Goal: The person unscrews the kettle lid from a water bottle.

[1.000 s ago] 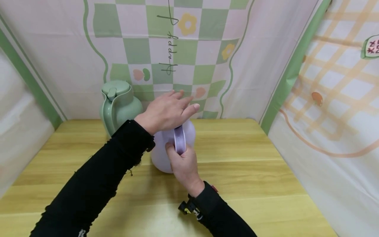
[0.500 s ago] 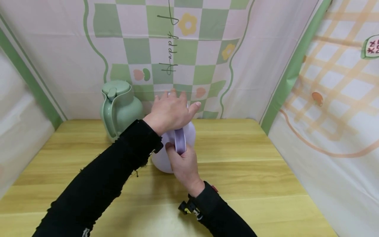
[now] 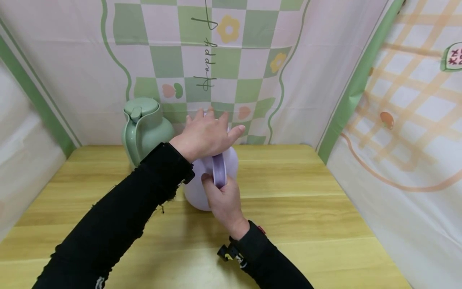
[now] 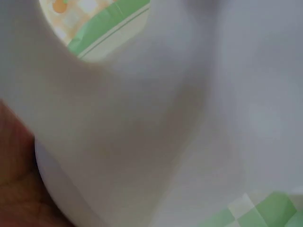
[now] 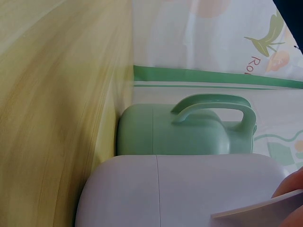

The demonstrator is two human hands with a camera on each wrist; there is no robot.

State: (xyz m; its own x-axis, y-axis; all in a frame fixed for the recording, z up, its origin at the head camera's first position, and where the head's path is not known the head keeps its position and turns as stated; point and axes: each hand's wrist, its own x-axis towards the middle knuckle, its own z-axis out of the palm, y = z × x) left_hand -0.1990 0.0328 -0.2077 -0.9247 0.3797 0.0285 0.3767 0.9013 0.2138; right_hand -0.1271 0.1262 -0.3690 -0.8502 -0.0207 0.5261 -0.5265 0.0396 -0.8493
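So the lavender jug (image 3: 196,188) stood upright mid-frame, long axis vertical. The right hand (image 3: 226,200), just below centre, was curled round its handle (image 3: 219,170), which faced the bottom of the frame. The left hand (image 3: 205,134) lay over the top, fingers spread, gripping nothing; couldn't tell about contact.

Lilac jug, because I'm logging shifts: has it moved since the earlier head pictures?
No; in the head view the lilac jug stands in the same spot against the table, with no visible shift.
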